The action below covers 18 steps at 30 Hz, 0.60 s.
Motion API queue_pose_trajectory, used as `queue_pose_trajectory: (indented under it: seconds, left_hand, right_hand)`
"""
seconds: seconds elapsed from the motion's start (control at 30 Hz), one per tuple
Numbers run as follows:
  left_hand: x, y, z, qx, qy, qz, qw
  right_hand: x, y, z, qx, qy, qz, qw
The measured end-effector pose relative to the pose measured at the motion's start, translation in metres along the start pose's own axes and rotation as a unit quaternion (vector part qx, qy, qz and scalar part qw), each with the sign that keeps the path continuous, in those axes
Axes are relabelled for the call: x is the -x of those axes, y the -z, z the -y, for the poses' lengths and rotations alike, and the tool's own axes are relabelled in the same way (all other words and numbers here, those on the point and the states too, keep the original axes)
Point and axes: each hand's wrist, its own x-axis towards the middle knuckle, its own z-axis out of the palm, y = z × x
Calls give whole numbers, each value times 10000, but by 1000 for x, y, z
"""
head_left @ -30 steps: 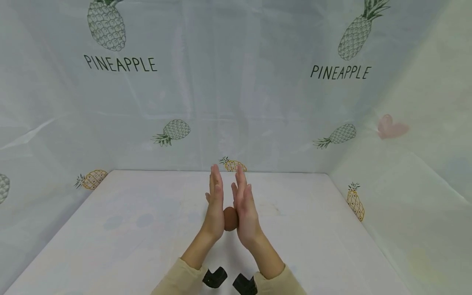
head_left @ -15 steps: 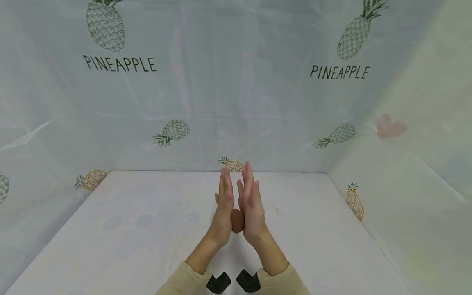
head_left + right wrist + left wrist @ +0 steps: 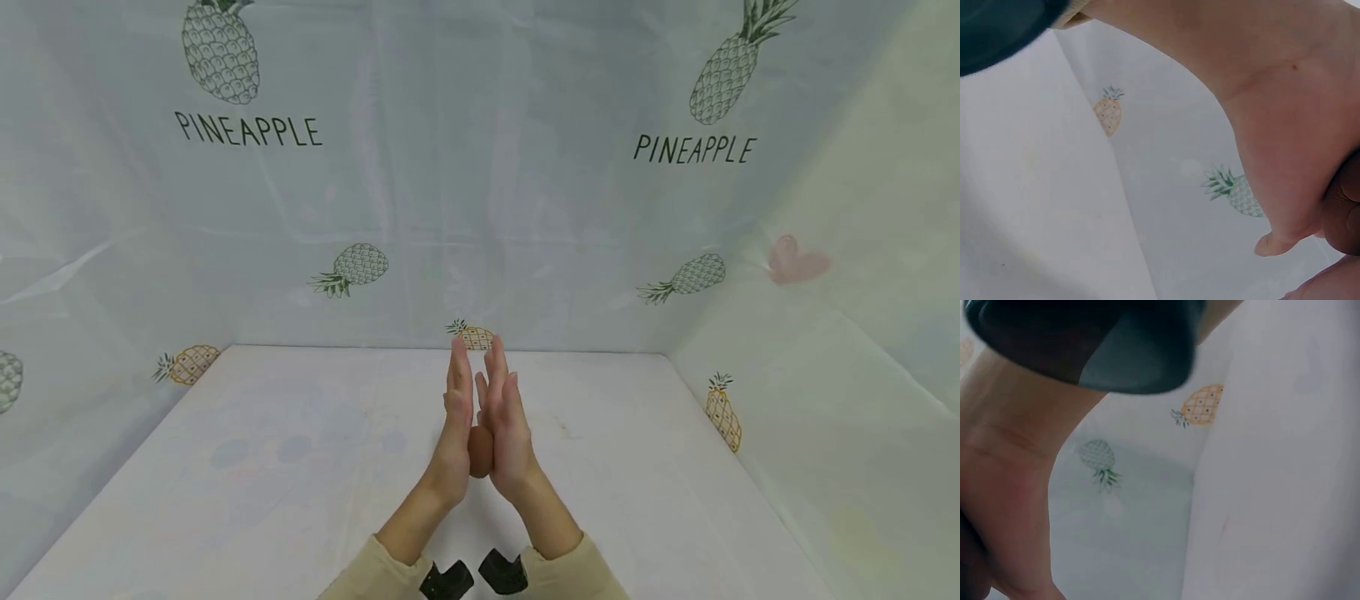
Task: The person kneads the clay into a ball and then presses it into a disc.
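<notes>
A brown clay ball (image 3: 481,452), slightly taller than wide, sits pressed between two palms in the head view. On its left side lies my left hand (image 3: 453,437), fingers straight and pointing away from me. My right hand (image 3: 512,442) faces it from the other side, its fingers straight too and a little spread. The ball is up off the table, near the heels of both hands. In the right wrist view the clay (image 3: 1342,215) shows creases and folds, with the right palm against it. Only a dark sliver of it appears at the left wrist view's lower left edge.
Below the hands spreads a white tabletop (image 3: 300,483). A pale curtain (image 3: 480,192) printed with pineapples stands behind it and along both sides. Black wrist camera mounts (image 3: 504,572) sit close together at the beige cuffs (image 3: 573,573).
Both hands and the ball have shifted a little to the right over the second. In the last half second the right hand came slightly left, so the fingertips are closer together.
</notes>
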Motion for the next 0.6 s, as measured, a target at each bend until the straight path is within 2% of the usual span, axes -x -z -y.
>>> queue_pose_trajectory:
  seconds: [0.3,0.5,0.6]
  left_hand:
    - [-5,10,3,157,-12,-197,9997]
    - [-9,17,7,-42,47,-416,9991]
    - [-9,18,9,-149,99,-528,9984]
  right_hand:
    - [0,-9,-3,174,44,134,9997]
    - [2,-12,-3,316,85,152,9993]
    - [2,-13,-1,376,254,139,9989]
